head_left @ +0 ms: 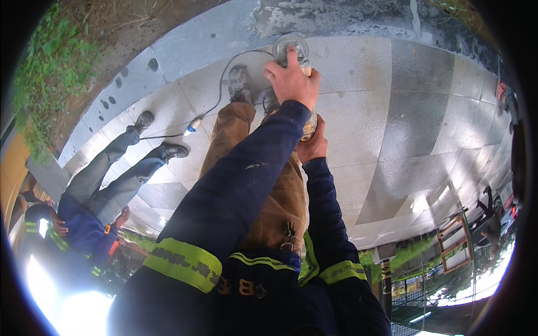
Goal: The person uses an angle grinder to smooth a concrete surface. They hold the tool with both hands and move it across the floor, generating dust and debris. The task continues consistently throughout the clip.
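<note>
An angle grinder [309,130] with a worn, yellowish body is held out in front of my boots, its round disc end [290,42] pointing away from me over the pale paving. My left hand [292,83] is clasped over the front of the tool, index finger stretched along its head; a ring shows on one finger. Closer to me, my right hand [315,143] wraps around the rear of the body. Whether the disc touches the stone cannot be made out. A dark cable [223,78] curves past my boot [239,81] to a blue-and-white plug connector [193,124].
To the left stands another person in jeans [126,179] and a dark jacket, feet near the cable. Grey kerb slabs [190,45] with wet spots run along the far side, beside soil and green plants [50,78]. Darker paving bands [412,117] lie right; a wooden frame [454,242] stands beyond.
</note>
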Available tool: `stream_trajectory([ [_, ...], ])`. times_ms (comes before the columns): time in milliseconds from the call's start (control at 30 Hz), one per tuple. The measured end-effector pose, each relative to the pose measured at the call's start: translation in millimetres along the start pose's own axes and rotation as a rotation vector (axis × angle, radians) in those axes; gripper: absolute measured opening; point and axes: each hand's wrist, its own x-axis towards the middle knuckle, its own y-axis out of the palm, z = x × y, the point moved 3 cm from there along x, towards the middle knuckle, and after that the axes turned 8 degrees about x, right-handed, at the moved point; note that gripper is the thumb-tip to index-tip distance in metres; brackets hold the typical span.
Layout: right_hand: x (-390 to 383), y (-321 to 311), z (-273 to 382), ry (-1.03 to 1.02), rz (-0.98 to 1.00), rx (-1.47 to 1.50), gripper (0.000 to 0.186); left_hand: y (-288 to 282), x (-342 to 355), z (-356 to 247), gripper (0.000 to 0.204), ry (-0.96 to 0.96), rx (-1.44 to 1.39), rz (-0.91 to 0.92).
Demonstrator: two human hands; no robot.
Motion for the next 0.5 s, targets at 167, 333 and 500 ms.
stream_trajectory([
  [167,5,-1,-6,0.032,-0.045,0.051,0.084,5,3,-7,0.076,0.067,-0.017,0.04],
  [333,10,-7,-4,-0.018,-0.019,0.038,0.085,10,4,-14,0.075,0.073,-0.048,0.011],
  [500,12,-8,-9,0.023,-0.046,0.088,0.087,16,4,-21,0.076,0.142,-0.057,0.078],
])
